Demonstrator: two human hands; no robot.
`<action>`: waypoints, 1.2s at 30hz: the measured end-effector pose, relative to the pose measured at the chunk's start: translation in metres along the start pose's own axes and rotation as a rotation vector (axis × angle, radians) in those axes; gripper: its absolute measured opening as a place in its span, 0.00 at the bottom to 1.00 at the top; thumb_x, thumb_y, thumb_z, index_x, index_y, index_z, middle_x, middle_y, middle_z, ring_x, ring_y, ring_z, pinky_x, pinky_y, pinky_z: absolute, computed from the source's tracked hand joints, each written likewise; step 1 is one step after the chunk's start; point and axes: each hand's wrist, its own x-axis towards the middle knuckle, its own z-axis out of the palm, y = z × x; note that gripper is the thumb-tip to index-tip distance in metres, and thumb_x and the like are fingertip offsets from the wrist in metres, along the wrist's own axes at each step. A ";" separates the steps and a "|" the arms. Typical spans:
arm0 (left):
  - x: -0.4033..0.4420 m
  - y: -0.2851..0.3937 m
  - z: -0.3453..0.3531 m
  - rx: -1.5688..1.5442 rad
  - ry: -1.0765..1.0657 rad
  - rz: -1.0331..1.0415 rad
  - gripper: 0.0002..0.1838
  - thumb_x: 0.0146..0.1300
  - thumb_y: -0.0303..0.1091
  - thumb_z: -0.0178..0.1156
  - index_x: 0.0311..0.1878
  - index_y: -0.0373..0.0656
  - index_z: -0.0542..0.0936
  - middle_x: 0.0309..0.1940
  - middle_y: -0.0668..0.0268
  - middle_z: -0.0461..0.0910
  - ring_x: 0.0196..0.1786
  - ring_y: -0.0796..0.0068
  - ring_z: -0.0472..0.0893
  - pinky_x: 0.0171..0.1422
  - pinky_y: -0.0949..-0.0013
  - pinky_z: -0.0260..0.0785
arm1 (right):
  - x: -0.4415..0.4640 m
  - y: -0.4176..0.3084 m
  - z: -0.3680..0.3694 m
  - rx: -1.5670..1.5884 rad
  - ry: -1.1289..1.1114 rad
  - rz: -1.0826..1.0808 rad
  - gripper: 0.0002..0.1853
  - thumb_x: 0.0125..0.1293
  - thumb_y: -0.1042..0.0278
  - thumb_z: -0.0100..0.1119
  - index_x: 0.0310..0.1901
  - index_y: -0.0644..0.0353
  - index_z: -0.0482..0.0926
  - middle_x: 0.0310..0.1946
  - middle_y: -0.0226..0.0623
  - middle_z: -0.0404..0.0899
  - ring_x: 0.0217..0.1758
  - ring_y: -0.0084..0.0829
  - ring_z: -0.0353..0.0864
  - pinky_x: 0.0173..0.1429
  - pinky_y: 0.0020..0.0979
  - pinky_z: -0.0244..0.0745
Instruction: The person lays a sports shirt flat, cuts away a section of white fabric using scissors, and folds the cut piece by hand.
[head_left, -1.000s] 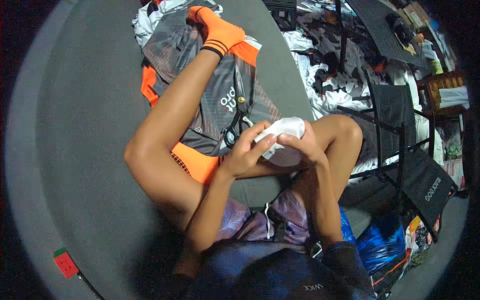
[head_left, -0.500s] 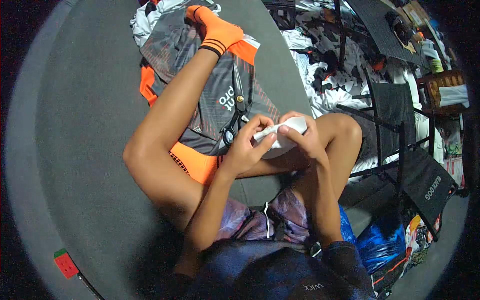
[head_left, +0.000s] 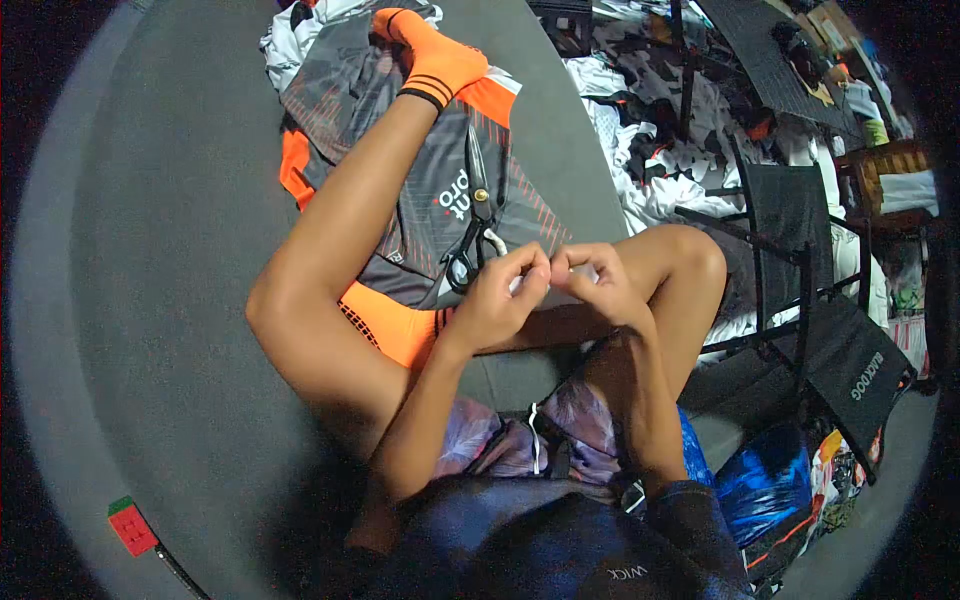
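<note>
My left hand (head_left: 508, 292) and my right hand (head_left: 602, 282) meet above my bent leg, thumbs and fingertips pinched close together. Only small bits of something white show between the fingers of both hands; most of it is hidden. Just left of my left hand, black-handled scissors (head_left: 480, 205) lie with blades pointing away from me on a dark grey shirt (head_left: 430, 215) with orange parts and white lettering. A small white piece (head_left: 495, 241) lies beside the scissor handles. My foot in an orange sock (head_left: 440, 62) rests on the shirt.
A grey mat (head_left: 180, 260) lies under me. A red and green object (head_left: 132, 528) is at the lower left. To the right are heaped white and black fabrics (head_left: 680, 195), a black folding chair (head_left: 850, 370) and a blue plastic bag (head_left: 765, 485).
The white fabric, earlier spread out between my hands, is now mostly hidden in the fingers. My hands have come closer together, with the fingers more curled.
</note>
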 end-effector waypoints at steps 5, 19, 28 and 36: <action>-0.002 0.000 0.003 -0.068 -0.030 -0.009 0.12 0.68 0.36 0.47 0.32 0.39 0.67 0.27 0.71 0.65 0.31 0.85 0.64 0.34 0.77 0.58 | -0.003 -0.007 0.004 0.135 -0.011 0.111 0.11 0.61 0.68 0.52 0.23 0.63 0.71 0.20 0.21 0.67 0.27 0.14 0.63 0.30 0.21 0.58; 0.002 0.001 0.000 -0.289 0.007 0.068 0.12 0.70 0.36 0.43 0.32 0.41 0.66 0.26 0.74 0.62 0.31 0.85 0.60 0.35 0.79 0.55 | -0.002 -0.013 0.003 0.168 0.018 0.174 0.13 0.60 0.60 0.58 0.30 0.64 0.74 0.25 0.23 0.71 0.30 0.15 0.66 0.34 0.19 0.61; 0.005 0.009 -0.001 -0.743 0.295 -0.207 0.11 0.70 0.38 0.45 0.32 0.45 0.67 0.28 0.75 0.65 0.33 0.88 0.65 0.37 0.80 0.59 | -0.003 -0.013 0.016 0.198 0.190 0.098 0.16 0.58 0.64 0.62 0.44 0.67 0.76 0.34 0.27 0.77 0.37 0.18 0.74 0.40 0.20 0.68; 0.004 0.005 -0.007 -0.768 0.151 -0.396 0.13 0.68 0.42 0.51 0.40 0.40 0.74 0.31 0.75 0.73 0.33 0.87 0.71 0.40 0.80 0.63 | -0.007 -0.005 0.008 0.451 0.235 0.251 0.18 0.55 0.63 0.57 0.43 0.69 0.76 0.34 0.33 0.78 0.35 0.22 0.74 0.40 0.21 0.66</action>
